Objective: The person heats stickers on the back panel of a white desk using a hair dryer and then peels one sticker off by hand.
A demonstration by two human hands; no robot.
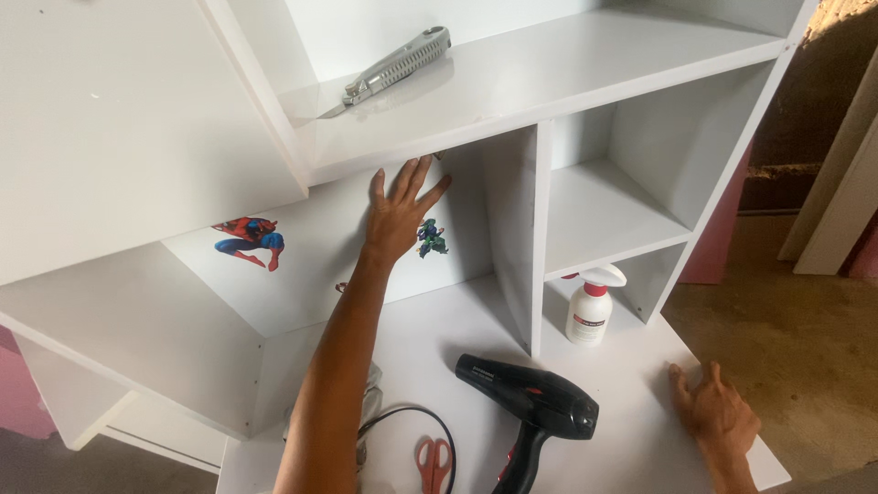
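A: Where is the left hand (400,209)?

B: It lies flat with fingers spread against the white back panel (320,247) of the shelf unit, gripping nothing. A small green and purple sticker (432,238) sits just beside its thumb side, touching the edge of the palm or nearly so.

A: And the panel itself?

B: Smooth, glossy white board. Further left on it is a red and blue figure sticker (249,240), well apart from the hand.

A: The right hand (713,413)?

B: It rests palm down and open on the white desk surface (631,430), near the right edge, holding nothing.

A: What lies between the two?

B: A black hair dryer (540,407) with a red trim, lying on its side, its cord (412,416) curving left. Red-handled scissors (435,459) lie near the front edge. A white spray bottle (590,306) with a red collar stands upright in the low compartment right of the divider (517,229).

A: Anything above?

B: A metal utility knife (395,66), ribbed grip, lies on the upper shelf (567,64) near the corner. The shelf to its right is bare, and the small cubby (608,215) below has open room.
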